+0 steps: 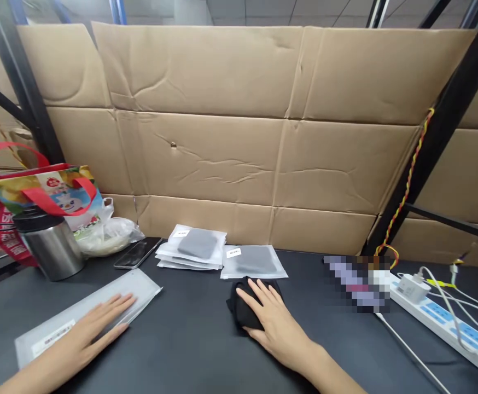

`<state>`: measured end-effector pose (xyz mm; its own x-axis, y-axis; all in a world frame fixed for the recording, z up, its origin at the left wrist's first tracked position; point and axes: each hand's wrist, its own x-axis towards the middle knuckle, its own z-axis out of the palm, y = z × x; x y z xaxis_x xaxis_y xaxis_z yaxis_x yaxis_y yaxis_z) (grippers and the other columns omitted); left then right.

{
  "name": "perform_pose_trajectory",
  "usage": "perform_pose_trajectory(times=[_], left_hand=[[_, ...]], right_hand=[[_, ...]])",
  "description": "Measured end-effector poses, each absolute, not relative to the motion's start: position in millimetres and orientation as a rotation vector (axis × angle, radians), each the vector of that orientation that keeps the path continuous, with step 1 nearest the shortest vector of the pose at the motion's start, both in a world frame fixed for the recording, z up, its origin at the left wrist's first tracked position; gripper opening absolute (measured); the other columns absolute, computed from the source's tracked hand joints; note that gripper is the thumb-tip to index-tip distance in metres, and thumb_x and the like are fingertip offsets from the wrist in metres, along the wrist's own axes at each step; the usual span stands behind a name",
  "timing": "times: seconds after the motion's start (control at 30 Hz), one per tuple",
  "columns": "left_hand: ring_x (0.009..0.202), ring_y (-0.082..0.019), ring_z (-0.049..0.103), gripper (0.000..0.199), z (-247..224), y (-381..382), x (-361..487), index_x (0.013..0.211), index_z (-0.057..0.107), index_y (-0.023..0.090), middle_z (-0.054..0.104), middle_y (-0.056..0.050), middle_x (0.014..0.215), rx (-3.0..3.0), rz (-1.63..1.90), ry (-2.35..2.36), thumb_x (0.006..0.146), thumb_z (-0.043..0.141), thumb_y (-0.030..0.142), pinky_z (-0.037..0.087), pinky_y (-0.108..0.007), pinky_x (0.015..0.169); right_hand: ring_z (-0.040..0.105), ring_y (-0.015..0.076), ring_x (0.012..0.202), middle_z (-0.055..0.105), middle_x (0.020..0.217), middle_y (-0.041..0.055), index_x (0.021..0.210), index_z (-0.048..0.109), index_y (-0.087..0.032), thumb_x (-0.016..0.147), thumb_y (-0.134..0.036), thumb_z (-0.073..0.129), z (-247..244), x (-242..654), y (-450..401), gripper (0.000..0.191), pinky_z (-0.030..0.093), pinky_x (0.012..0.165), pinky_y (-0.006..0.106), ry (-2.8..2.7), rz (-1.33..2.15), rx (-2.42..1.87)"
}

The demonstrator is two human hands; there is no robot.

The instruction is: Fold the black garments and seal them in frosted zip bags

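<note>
My left hand (95,323) lies flat on a frosted plastic zip bag (99,295) with a white label, its fingers spread. My right hand (272,323) rests on top of a crumpled black cloth (241,312) and hides most of it. Just beyond the hands, a stack of frosted bags (190,249) holds grey folded fabric, and a single labelled bag (253,262) of dark fabric lies to its right. Both stand on a black tabletop (190,361).
A smartphone (137,253), steel flask (52,246), printed tote bag (38,191) and clear plastic bag (108,238) stand at the back left. On the right are a pixelated patch (356,282) and a power strip (439,312) with cables. Cardboard sheets (239,153) line the back.
</note>
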<state>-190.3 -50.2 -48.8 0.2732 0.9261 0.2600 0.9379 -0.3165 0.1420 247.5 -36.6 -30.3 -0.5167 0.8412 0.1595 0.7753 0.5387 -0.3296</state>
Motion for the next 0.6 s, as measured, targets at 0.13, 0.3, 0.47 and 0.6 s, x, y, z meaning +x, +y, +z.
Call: perform_pose_trajectory(times=[0.13,0.3,0.47,0.6], left_hand=[[0.135,-0.023,0.034,0.048,-51,-64,-140,0.143,0.030,0.042,0.035,0.010,0.147,-2.652,-0.433,-1.671,0.097,0.042,0.036,0.029,-0.044,0.110],[0.138,-0.024,0.027,0.048,-32,-66,-42,0.146,0.021,0.041,0.027,0.008,0.152,-2.968,-0.314,-1.429,0.100,0.037,0.036,0.026,-0.047,0.111],[0.140,-0.025,0.023,0.043,-23,-50,27,0.146,0.028,0.036,0.029,0.003,0.152,-3.184,-0.336,-1.157,0.103,0.029,0.034,0.022,-0.051,0.113],[0.138,-0.024,0.031,0.042,-26,-37,58,0.143,0.038,0.031,0.038,0.000,0.149,-3.213,-0.507,-1.103,0.102,0.030,0.030,0.025,-0.047,0.114]], right_hand=[[0.018,0.0262,0.142,0.025,0.154,0.0048,0.145,0.031,-0.031,0.080,-0.012,0.057,-37,245,-35,0.072,0.017,0.115,0.049,-2.409,0.310,-1.384],[0.047,0.0238,0.127,0.055,0.134,0.0066,0.138,0.045,-0.024,0.094,-0.028,0.040,-37,266,-32,0.044,0.033,0.108,0.044,-1.930,0.570,-1.284],[0.043,0.0278,0.130,0.057,0.131,0.0115,0.136,0.048,-0.015,0.095,-0.046,0.035,-29,287,-40,0.052,0.034,0.108,0.043,-1.372,0.599,-1.350],[0.031,0.0226,0.138,0.040,0.147,0.0080,0.144,0.036,-0.018,0.093,-0.024,0.035,-22,285,-59,0.051,0.027,0.113,0.042,-1.785,0.394,-1.167]])
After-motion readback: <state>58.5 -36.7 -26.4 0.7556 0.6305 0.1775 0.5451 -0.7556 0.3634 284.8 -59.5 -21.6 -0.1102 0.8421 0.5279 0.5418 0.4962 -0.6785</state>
